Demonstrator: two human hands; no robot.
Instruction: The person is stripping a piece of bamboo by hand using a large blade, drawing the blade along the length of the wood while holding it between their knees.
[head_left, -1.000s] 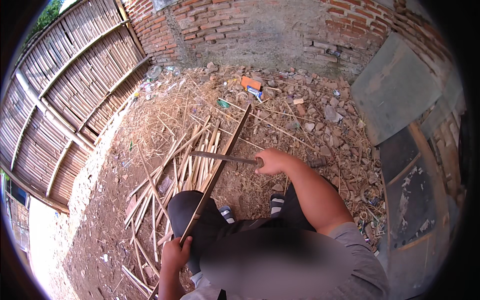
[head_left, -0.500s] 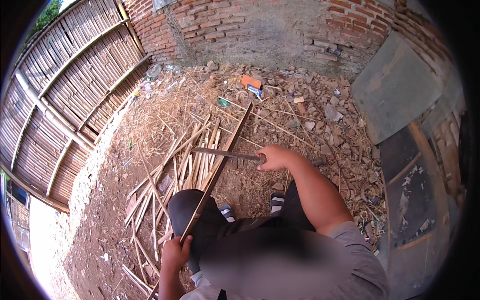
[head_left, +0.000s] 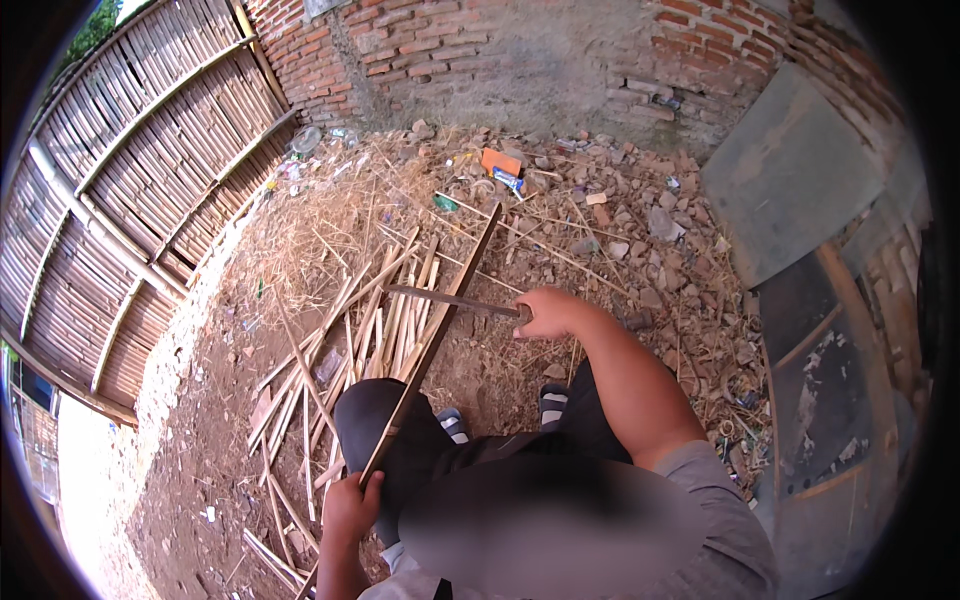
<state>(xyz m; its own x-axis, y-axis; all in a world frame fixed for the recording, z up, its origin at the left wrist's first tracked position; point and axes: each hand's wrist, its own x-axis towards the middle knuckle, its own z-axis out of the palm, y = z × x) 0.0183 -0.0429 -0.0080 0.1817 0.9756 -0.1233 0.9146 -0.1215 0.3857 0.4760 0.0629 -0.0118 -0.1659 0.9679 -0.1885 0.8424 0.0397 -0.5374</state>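
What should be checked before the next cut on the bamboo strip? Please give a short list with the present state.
1. Left hand grips the lower end of the bamboo strip: ok.
2. Right hand closed on the knife handle: ok.
3. Blade lies across the strip: ok; exact contact cannot tell.
4. Left fingers far from the blade: ok.
5. Knee under the strip, below the blade: not ok.
6. Blade sharpness: cannot tell.

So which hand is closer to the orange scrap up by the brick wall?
Right. The right hand, gripping the knife, is mid-frame below the orange scrap; the left hand holds the bamboo strip near the bottom edge.
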